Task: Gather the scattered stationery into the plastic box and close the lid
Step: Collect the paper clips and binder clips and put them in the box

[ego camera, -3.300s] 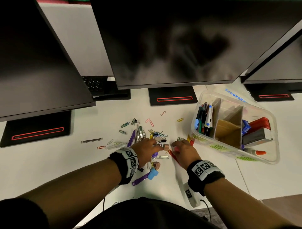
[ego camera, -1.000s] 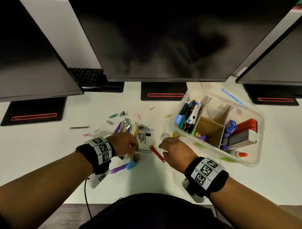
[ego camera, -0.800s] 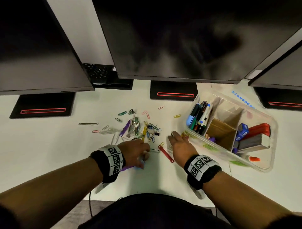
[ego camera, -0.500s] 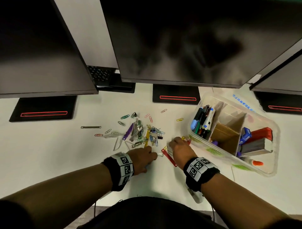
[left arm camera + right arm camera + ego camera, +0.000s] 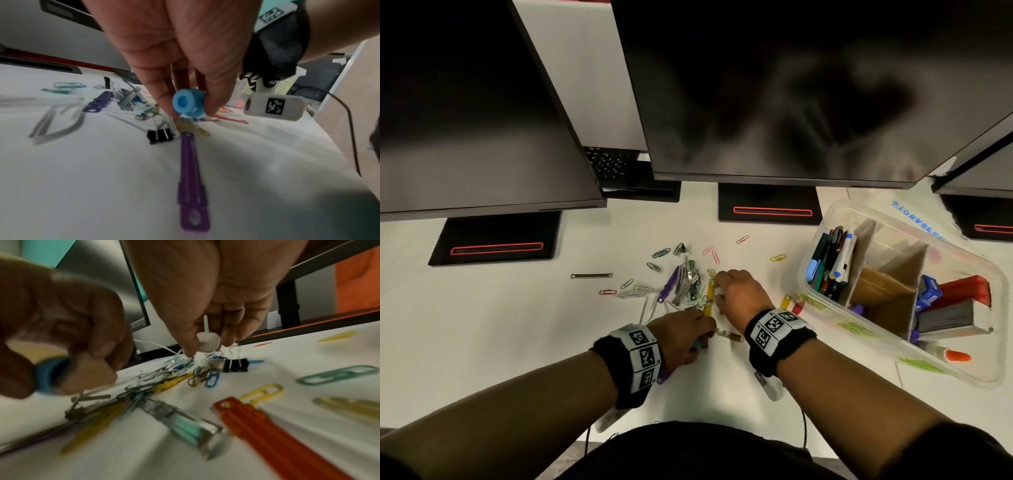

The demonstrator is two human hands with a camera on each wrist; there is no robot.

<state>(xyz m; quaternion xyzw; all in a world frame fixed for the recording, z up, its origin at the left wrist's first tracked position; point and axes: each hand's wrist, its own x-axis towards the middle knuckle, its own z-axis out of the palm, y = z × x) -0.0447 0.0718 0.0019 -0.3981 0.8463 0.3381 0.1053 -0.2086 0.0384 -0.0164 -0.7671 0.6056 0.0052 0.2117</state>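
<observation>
Loose paper clips and fastener strips (image 5: 688,281) lie heaped on the white desk. My left hand (image 5: 698,330) (image 5: 189,112) hovers at the heap's near edge and pinches a small blue plastic spool (image 5: 188,104) between thumb and fingers. My right hand (image 5: 719,291) (image 5: 207,345) is over the heap's right side, pinching a small white lump (image 5: 208,342). The open clear plastic box (image 5: 822,308) stands to the right, with pens (image 5: 832,260), cardboard dividers and a red stapler (image 5: 962,291) inside. Its lid is not visible.
A purple strip (image 5: 191,178) and a black binder clip (image 5: 159,135) lie under my left hand. An orange strip (image 5: 267,426) and a second binder clip (image 5: 236,365) lie by my right. Three monitors (image 5: 774,85) overhang the desk's back.
My right hand has moved left and away from the box edge into the heap and now pinches the white lump. My left hand has stayed at the heap's near edge.
</observation>
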